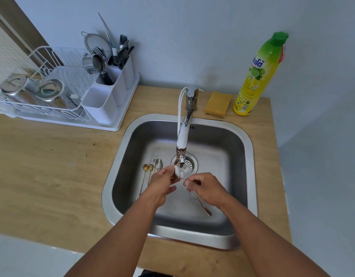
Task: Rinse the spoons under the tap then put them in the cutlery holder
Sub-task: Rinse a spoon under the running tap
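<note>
Over the steel sink (pixel 250 148) I hold a silver spoon (pixel 200 202) under the tap (pixel 182 140), where water runs onto its bowl. My right hand (pixel 206 188) pinches the spoon's handle. My left hand (pixel 161 182) has its fingertips on the wet bowl just below the spout. Two gold spoons (pixel 145 172) and a silver spoon (pixel 158 163) lie on the sink floor at the left. The white cutlery holder (pixel 112 86) stands at the back left on the drying rack's tray, with forks and spoons in its far compartments.
A white dish rack (pixel 42 92) with metal lids and a strainer fills the back left of the wooden counter (pixel 52 166). A yellow sponge (pixel 218 104) and a green-yellow dish soap bottle (pixel 258 76) stand behind the sink at the right. The wall is close behind.
</note>
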The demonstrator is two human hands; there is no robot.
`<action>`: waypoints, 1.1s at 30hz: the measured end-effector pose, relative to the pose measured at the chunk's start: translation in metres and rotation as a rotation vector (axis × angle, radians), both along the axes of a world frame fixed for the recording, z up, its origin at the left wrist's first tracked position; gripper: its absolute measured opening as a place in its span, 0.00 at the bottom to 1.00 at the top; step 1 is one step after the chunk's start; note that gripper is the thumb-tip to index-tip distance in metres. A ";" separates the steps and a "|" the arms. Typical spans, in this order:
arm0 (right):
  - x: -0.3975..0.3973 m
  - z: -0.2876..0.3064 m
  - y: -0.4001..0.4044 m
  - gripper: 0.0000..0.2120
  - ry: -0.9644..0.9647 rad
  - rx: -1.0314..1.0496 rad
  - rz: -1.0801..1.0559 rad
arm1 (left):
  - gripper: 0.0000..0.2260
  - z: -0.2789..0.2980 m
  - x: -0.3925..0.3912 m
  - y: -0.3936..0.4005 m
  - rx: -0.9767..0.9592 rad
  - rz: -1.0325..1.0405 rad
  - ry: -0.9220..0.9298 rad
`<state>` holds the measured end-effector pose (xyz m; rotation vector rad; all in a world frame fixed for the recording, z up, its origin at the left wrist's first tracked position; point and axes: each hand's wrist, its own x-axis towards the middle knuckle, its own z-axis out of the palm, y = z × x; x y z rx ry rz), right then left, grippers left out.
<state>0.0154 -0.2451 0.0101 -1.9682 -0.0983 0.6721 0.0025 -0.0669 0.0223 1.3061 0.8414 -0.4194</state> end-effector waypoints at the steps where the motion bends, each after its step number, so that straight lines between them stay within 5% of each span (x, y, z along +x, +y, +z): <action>1: 0.001 0.000 -0.001 0.08 -0.001 0.008 0.003 | 0.10 -0.002 -0.005 0.003 -0.037 -0.012 -0.008; 13: 0.000 0.001 -0.010 0.07 0.027 0.096 0.123 | 0.16 -0.008 -0.015 0.013 -0.060 -0.203 -0.271; 22: -0.005 -0.001 -0.006 0.07 0.046 0.120 0.026 | 0.15 -0.010 -0.011 -0.007 0.087 -0.125 -0.305; 29: 0.002 0.001 -0.015 0.09 0.203 0.247 -0.022 | 0.15 -0.006 -0.009 0.012 -0.456 -0.130 -0.248; 33: 0.001 0.003 -0.012 0.07 0.216 0.289 -0.017 | 0.23 -0.012 -0.016 0.009 -0.538 -0.078 -0.244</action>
